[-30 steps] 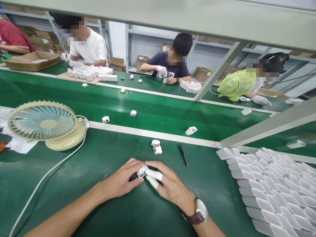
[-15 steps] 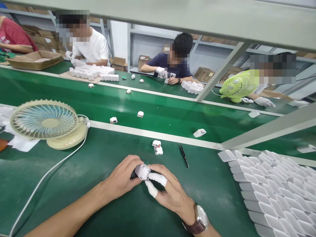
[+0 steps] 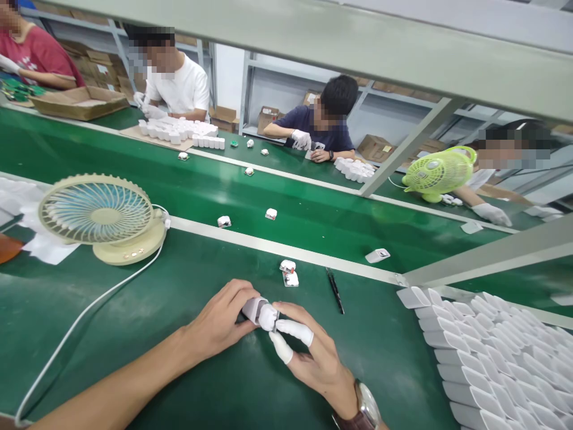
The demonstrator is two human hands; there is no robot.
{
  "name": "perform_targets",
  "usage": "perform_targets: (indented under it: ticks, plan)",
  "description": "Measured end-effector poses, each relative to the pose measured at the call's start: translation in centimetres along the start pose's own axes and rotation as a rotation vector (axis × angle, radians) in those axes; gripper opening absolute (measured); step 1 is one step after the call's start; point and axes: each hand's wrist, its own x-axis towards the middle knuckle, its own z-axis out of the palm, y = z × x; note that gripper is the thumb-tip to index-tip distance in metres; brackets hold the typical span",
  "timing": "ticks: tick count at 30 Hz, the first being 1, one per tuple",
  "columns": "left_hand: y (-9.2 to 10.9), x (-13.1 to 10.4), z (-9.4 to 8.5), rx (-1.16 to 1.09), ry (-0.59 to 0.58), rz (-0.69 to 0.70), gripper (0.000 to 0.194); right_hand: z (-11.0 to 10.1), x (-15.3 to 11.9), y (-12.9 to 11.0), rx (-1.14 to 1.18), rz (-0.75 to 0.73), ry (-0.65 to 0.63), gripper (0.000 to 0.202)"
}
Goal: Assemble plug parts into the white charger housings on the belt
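My left hand (image 3: 226, 313) is closed around a white shell (image 3: 252, 309), its open end facing right. At that opening sits a small white part (image 3: 268, 318), pinched by the fingers of my right hand (image 3: 320, 352), which wears white covers on thumb and a finger. The part sticks out of the shell; how deep it reaches inside is hidden. Beyond my hands lie two small white parts (image 3: 290, 278), one overlapping the other. Black tweezers (image 3: 335, 291) rest to their right on the green table (image 3: 188, 388).
Many white shells (image 3: 496, 352) stand in rows at the right. A beige fan (image 3: 105, 216) with a white cable is at the left. Across the green belt (image 3: 313, 230), which carries loose parts, several people sit working. A metal post (image 3: 483, 257) slants at the right.
The small white part now sticks out further from the shell, and my right hand has shifted slightly right. Parts on the belt appear further right; the whole view has shifted too.
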Motion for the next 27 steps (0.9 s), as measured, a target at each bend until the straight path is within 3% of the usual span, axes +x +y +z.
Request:
perform_targets:
  ticks: [11,16,27]
  plan:
    - [0.9,0.3,-0.4,-0.003,0.025,0.044,0.028,0.2,0.0,0.3,-0.094,-0.019,-0.045,0.048]
    - [0.8,0.2,-0.2,-0.008,0.028,0.047,0.031,0.0,-0.1,0.2,-0.176,0.047,-0.095,0.054]
    - [0.7,0.1,-0.1,-0.215,-0.218,-0.063,0.044,-0.3,-0.6,1.5,-0.146,0.073,-0.204,0.039]
